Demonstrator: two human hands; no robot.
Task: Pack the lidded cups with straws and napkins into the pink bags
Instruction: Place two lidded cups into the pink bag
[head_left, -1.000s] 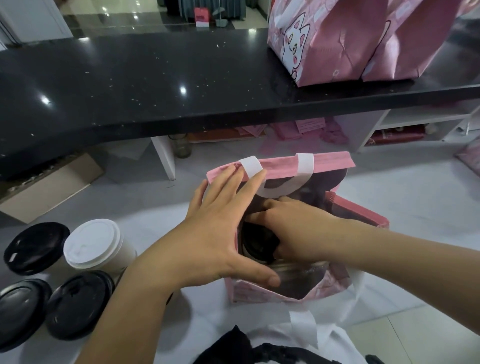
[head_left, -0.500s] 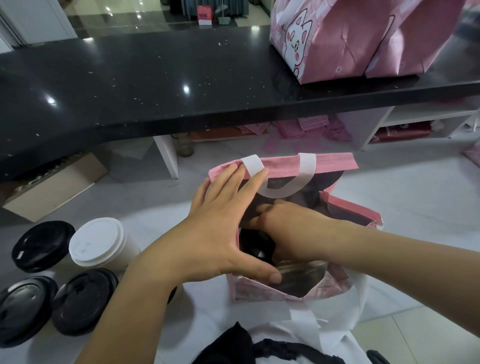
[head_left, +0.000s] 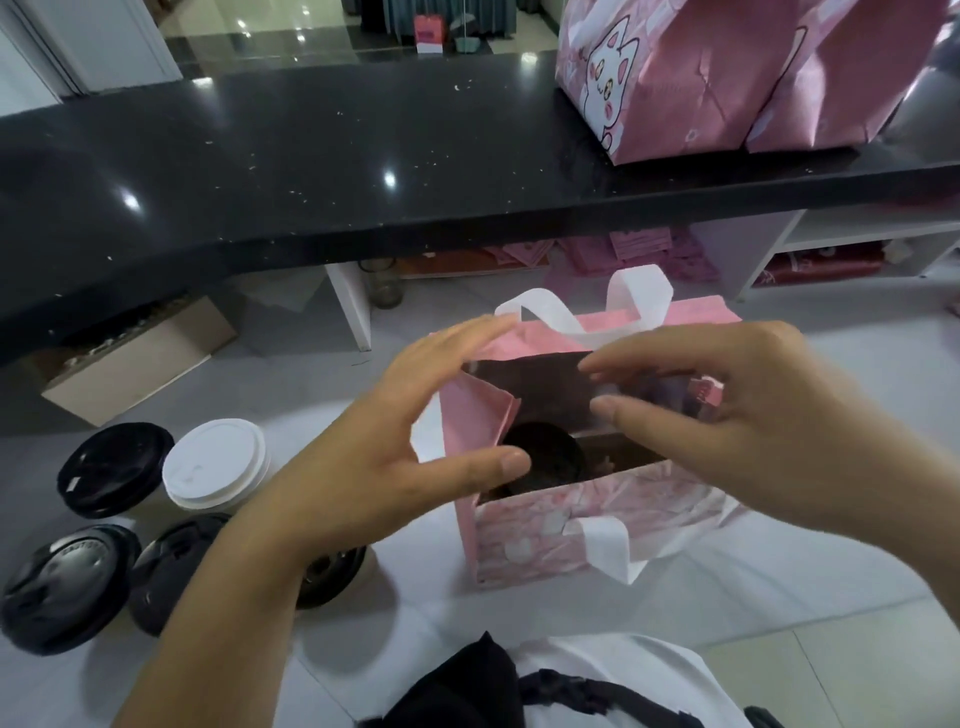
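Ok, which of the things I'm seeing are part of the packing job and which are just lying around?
Job:
- open pink bag, black-lidded cup inside
- left hand and right hand at its mouth
- white-lidded cup and black-lidded cups waiting on the floor
- pink cat bags on the black counter

Lying about:
- cardboard box
- glass jar

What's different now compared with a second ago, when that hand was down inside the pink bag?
The right hand has come up out of the pink bag and let go of the black-lidded cup, which sits inside on the left. It hovers above the opening, fingers relaxed. The left hand has spread wider at the bag's left side. The spare cups on the floor have stayed put.
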